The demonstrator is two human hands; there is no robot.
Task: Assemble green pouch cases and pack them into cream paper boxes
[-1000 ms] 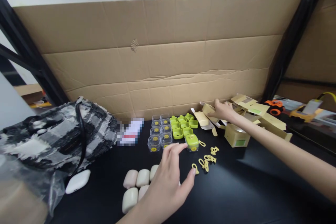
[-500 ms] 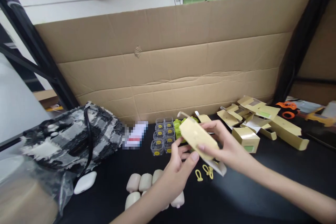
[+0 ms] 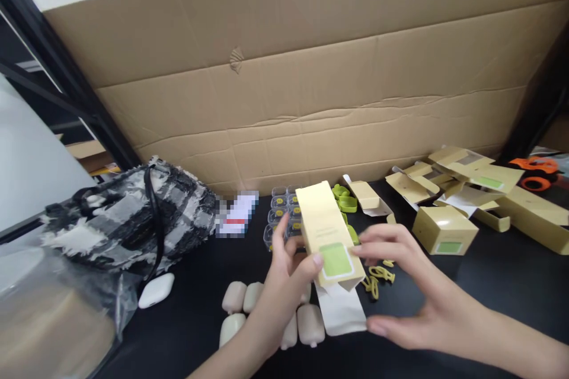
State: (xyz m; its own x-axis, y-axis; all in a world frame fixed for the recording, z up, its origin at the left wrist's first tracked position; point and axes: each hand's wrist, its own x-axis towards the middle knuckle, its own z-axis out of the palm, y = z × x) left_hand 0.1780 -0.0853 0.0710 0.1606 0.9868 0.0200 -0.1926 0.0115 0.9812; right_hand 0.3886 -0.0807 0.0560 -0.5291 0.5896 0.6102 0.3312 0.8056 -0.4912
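Observation:
My left hand (image 3: 291, 275) grips a pale yellow cardboard box (image 3: 323, 216) from its left side, thumb on the front by a green square print. The box is tilted, and a white flap (image 3: 341, 311) hangs open from its near end. My right hand (image 3: 413, 290) is spread at the right side of the box, fingertips at its edge and thumb beside the flap's corner. Below the box are several pale rounded cases (image 3: 311, 325), partly hidden by my left arm. Yellow loops (image 3: 381, 274) lie behind my right fingers.
Clear small boxes (image 3: 278, 215) with yellow stickers and green pieces (image 3: 347, 201) stand behind. Opened cartons (image 3: 462, 166) and a closed carton (image 3: 444, 231) lie right, near an orange object (image 3: 533, 174). Left are a frayed bag (image 3: 120, 219), a white case (image 3: 156, 290) and a plastic bag (image 3: 53, 320).
The box has turned so its green-printed face shows and its flap hangs toward me. My right hand has let go and spread its fingers. The view has tilted down.

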